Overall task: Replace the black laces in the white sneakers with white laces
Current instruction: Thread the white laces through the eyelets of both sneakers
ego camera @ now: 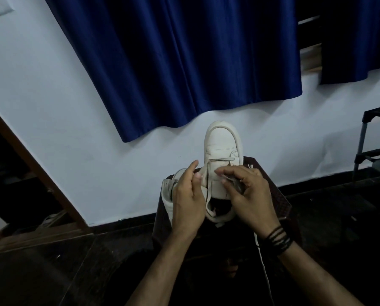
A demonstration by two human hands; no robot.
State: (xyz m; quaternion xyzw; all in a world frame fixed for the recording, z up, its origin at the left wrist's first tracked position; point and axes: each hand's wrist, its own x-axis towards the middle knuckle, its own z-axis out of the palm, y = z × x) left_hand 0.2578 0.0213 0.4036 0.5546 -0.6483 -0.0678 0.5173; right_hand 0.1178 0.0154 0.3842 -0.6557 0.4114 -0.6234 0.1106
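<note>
A white sneaker stands on a dark stool, toe pointing away from me. A white lace runs across its front eyelets, and one end hangs down past the tongue. My left hand pinches the lace at the sneaker's left side, index finger raised. My right hand pinches a lace end over the tongue, fingers curled. A second white sneaker lies on the stool behind my left hand, mostly hidden. Another white lace trails down below my right wrist.
A blue curtain hangs on the pale wall behind. A dark metal rack stands at the right. A wooden door frame slants at the left. The floor is dark.
</note>
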